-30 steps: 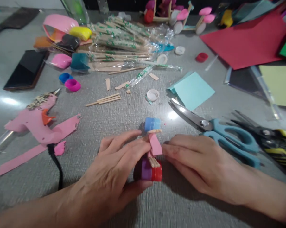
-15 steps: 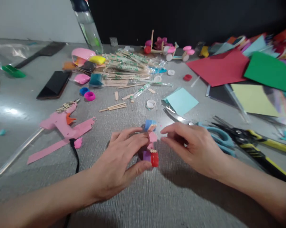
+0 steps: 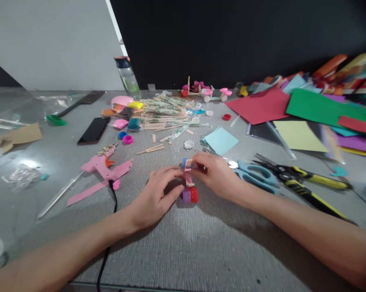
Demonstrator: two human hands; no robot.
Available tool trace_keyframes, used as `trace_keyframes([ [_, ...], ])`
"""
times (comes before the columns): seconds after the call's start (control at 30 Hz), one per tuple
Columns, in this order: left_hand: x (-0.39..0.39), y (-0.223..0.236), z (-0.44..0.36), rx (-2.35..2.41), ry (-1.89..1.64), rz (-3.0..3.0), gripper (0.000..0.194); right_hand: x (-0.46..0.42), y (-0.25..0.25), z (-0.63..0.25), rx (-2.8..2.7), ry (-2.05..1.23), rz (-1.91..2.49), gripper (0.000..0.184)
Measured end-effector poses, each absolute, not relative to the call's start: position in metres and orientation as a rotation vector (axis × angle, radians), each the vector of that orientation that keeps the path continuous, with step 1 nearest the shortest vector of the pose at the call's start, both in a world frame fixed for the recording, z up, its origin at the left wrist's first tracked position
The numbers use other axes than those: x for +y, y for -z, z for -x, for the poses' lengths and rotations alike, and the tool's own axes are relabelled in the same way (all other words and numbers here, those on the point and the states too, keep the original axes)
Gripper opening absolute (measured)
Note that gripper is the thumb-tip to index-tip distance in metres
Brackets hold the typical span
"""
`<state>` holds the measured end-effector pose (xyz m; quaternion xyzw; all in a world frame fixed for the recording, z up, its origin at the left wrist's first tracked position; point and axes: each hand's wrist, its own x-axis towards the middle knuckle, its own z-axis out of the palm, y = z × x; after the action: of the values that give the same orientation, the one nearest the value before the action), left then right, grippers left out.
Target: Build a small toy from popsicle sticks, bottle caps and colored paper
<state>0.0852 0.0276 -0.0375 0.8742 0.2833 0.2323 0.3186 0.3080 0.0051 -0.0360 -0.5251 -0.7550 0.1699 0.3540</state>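
Note:
A small craft model (image 3: pixel 189 190) stands on the grey table (image 3: pixel 201 243): wooden sticks, a pink paper piece, a purple and a red bottle cap at its near end and a blue cap (image 3: pixel 186 163) at its far end. My left hand (image 3: pixel 157 196) wraps round the model's left side, fingers curled on it. My right hand (image 3: pixel 215 175) pinches the pink paper and stick near the top from the right.
Blue-handled scissors (image 3: pixel 255 174) and yellow-black cutters (image 3: pixel 304 178) lie right of my hands. A pink glue gun (image 3: pixel 100 166) with a black cord lies left. Wrapped stick bundles (image 3: pixel 164 111), loose caps, a phone (image 3: pixel 93 130), a bottle (image 3: pixel 128 77) and coloured paper sheets (image 3: pixel 307 111) fill the back.
The view has pulled back and tilted up, showing more of the table and wall. My right hand moved left from beside the model onto its pink paper. My left hand stays on the model.

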Motion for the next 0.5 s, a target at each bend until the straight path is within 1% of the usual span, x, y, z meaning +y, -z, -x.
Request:
trace_keyframes([
  [0.1,0.030,0.038,-0.085,0.769,-0.666,-2.146,0.019,0.006,0.037,-0.308,-1.944,-0.451,1.314,0.026],
  [0.17,0.031,0.038,-0.085,0.841,-0.707,-2.065,0.018,0.006,0.036,-0.307,-1.943,-0.458,1.286,0.026],
  [0.27,0.033,0.038,-0.084,0.946,-0.795,-2.057,0.026,0.003,0.032,-0.303,-1.939,-0.470,1.247,0.028],
  [0.33,0.036,0.038,-0.084,0.910,-0.837,-2.097,0.033,0.001,0.028,-0.298,-1.945,-0.486,1.216,0.025],
  [0.5,0.046,0.041,-0.080,0.729,-0.855,-2.047,0.028,-0.001,0.022,-0.285,-1.974,-0.502,1.145,0.015],
])
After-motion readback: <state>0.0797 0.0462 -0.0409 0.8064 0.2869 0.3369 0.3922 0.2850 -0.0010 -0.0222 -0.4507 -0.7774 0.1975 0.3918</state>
